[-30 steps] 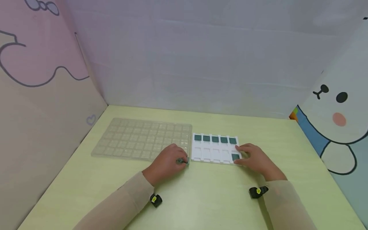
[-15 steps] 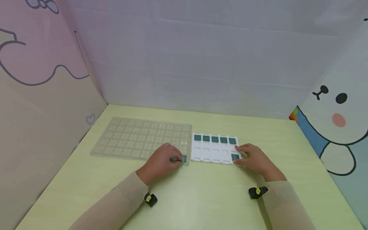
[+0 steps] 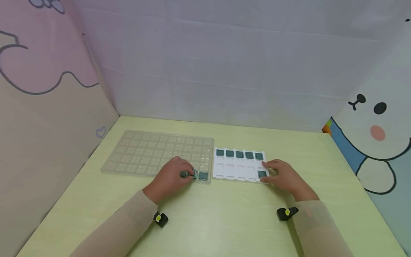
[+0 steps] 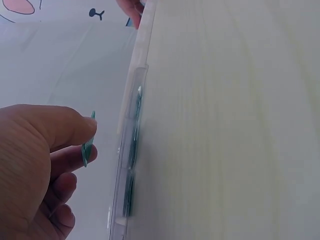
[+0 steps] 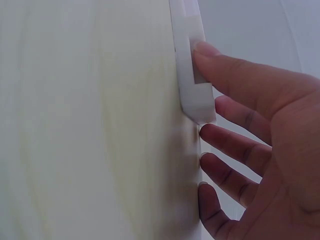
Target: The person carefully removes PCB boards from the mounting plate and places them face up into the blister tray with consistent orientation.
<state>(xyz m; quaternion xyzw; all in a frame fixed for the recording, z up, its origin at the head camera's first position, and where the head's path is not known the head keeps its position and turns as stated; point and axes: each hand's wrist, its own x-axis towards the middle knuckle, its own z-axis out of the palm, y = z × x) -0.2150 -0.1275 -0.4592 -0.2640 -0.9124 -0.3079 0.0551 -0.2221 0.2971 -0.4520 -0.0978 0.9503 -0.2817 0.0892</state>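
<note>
green chip [image 4: 87, 150], pinched by left hand [image 3: 170, 176]

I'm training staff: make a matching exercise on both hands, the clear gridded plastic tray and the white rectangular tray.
1. Left hand
2. Right hand
3. White rectangular tray
4. Clear gridded plastic tray

A. Bears five green squares in its far row
B. Lies left of the other tray
C. Pinches a thin green piece
D. Touches a tray's right end

Pairs: 1C; 2D; 3A; 4B
</note>
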